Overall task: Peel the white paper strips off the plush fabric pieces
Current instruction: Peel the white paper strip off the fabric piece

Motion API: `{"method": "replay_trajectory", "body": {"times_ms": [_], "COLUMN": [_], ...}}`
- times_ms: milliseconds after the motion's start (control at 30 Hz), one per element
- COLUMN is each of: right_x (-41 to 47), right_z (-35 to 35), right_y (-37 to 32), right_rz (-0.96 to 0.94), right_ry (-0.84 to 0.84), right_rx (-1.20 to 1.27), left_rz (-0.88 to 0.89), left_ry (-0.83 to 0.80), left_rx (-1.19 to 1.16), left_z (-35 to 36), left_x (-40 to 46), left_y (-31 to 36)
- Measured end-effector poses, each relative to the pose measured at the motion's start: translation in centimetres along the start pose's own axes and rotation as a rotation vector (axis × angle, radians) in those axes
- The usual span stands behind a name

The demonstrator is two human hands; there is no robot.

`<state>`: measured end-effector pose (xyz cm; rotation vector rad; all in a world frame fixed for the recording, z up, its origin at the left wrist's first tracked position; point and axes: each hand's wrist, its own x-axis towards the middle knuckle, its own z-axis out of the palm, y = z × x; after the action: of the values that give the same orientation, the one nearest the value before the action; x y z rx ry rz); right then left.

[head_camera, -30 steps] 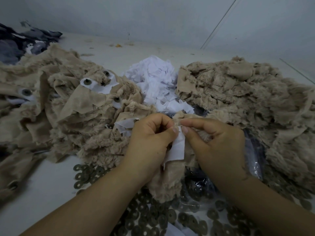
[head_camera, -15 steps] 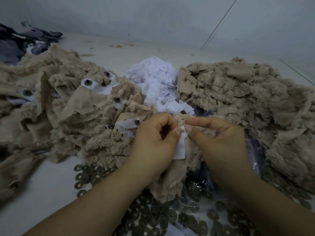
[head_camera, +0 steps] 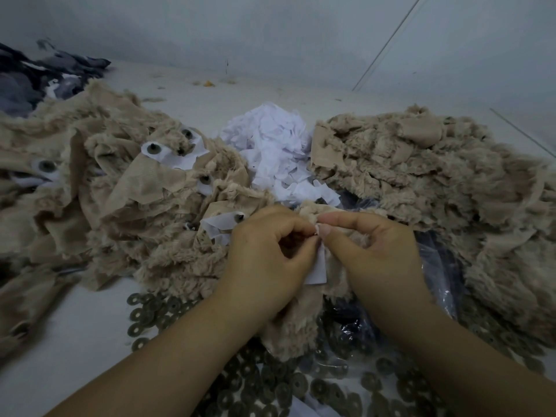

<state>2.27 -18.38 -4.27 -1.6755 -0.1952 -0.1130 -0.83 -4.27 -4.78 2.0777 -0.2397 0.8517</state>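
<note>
Plush piece (head_camera: 288,332) is pinched by left hand (head_camera: 270,260) as anchor; paper strip (head_camera: 319,267) is gripped by right hand (head_camera: 376,254) w/ fingertips for peeling.

Paper strip (head_camera: 317,267) half behind fingers (head_camera: 304,236)

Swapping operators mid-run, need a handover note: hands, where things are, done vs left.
Left hand: pinch grip on the white paper strip of the held beige plush fabric piece.
Right hand: pinching the same piece at the strip's top edge.
Done: heap of peeled white paper scraps behind the hands; beige plush pile on the right shows no paper.
Left: this strip, not yet off, plus the beige plush pile on the left, paper visible on several pieces.
</note>
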Motion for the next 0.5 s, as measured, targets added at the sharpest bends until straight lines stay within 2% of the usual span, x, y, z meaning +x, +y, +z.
{"method": "replay_trajectory", "body": {"times_ms": [133, 367, 500], "right_x": [-0.01, 0.03, 0.13], "right_z": [-0.05, -0.12, -0.06], "right_y": [-0.01, 0.18, 0.20], "right_rz": [0.005, 0.077, 0.076], "right_ry": [-0.025, -0.010, -0.004], "right_rx": [0.023, 0.058, 0.018], "left_rz": [0.018, -0.107, -0.020], "left_ry": [-0.046, -0.119, -0.103], "left_rx": [0.041, -0.168, -0.093], "left_z": [-0.10, -0.36, -0.41], "left_x": [0.24, 0.57, 0.49], "left_y": [-0.19, -0.60, -0.26]}}
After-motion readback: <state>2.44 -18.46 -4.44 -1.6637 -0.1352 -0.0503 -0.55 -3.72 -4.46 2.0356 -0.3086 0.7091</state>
